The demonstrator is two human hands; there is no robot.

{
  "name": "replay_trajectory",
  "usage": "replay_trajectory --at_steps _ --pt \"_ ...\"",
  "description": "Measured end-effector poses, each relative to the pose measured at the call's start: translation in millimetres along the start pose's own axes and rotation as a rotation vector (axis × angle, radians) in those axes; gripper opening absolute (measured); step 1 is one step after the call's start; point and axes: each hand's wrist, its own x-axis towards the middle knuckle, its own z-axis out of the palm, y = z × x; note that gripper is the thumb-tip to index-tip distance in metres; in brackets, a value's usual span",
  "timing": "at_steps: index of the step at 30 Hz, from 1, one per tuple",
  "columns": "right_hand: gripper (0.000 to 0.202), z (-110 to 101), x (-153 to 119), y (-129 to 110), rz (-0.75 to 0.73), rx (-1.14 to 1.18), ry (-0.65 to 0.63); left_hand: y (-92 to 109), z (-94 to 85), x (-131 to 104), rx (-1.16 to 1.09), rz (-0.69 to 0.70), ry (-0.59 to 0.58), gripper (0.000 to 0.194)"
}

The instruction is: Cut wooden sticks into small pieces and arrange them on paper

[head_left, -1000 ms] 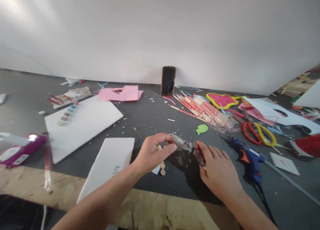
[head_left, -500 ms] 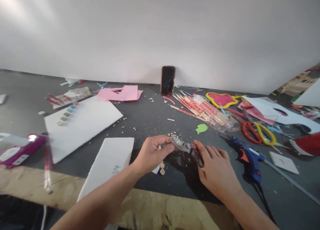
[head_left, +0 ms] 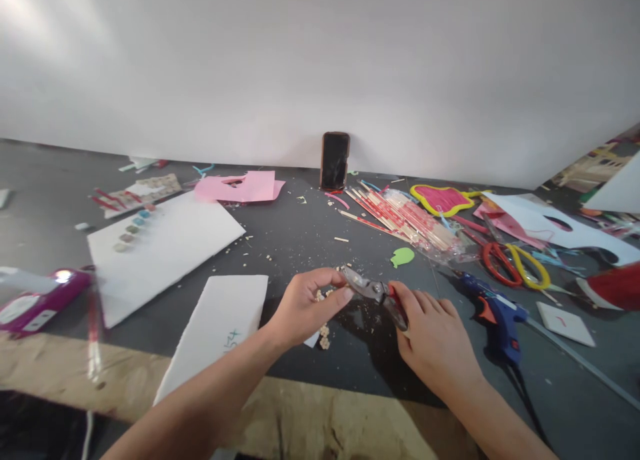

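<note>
My right hand [head_left: 434, 330] is wrapped round the red handles of a pair of pruning shears [head_left: 369, 288], whose metal blades point left. At the blade tips, the thumb and fingers of my left hand [head_left: 313, 307] are closed in a pinch; whatever lies between them is too small or hidden to make out. Small pale wooden bits [head_left: 325, 337] lie on the dark tabletop beneath and beside my left hand, partly covered by it. More crumbs are scattered round the blades.
A white foam piece [head_left: 220, 320] lies left of my hands. To the right are a blue glue gun [head_left: 495, 313], scissors [head_left: 515, 265] and a green cutout [head_left: 402, 257]. Bagged chopsticks [head_left: 405, 220] lie behind, near a phone [head_left: 335, 161] leaning on the wall.
My left thumb has straightened slightly and lies a little lower beside the blade tips. The shears have shifted very slightly; both hands stay in nearly the same place.
</note>
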Motion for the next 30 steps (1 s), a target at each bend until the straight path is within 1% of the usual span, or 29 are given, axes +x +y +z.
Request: replay_trajectory --at_steps 5,11,13,18,22,26,30 --pt "0.058 2.2 0.9 0.6 -0.024 0.051 0.022 -3.0 0.2 1.3 0.004 0.035 -0.013 0.022" --pt "0.063 2.8 -0.2 0.4 -0.033 0.08 0.012 -1.3 -1.4 1.2 -0.135 -0.003 -0.093 0.025" --pt "0.062 2.4 -0.5 0.6 -0.039 0.088 0.007 -1.0 -1.6 1.2 -0.176 -0.019 -0.107 0.026" --pt "0.056 1.5 -1.6 -0.3 -0.046 0.117 -0.019 -1.3 -1.0 0.4 -0.23 -0.066 -0.101 0.025" --pt "0.052 0.2 -1.7 -2.6 -0.029 0.076 -0.046 -1.2 0.1 0.0 -0.241 -0.099 -0.085 0.023" --pt "0.05 -0.1 -0.9 -2.3 -0.024 0.052 -0.041 0.3 0.0 0.5 -0.207 -0.064 -0.09 0.023" --pt "0.051 1.2 -0.2 1.3 -0.033 0.054 0.004 -1.6 -0.1 0.5 -0.076 -0.018 -0.055 0.02"
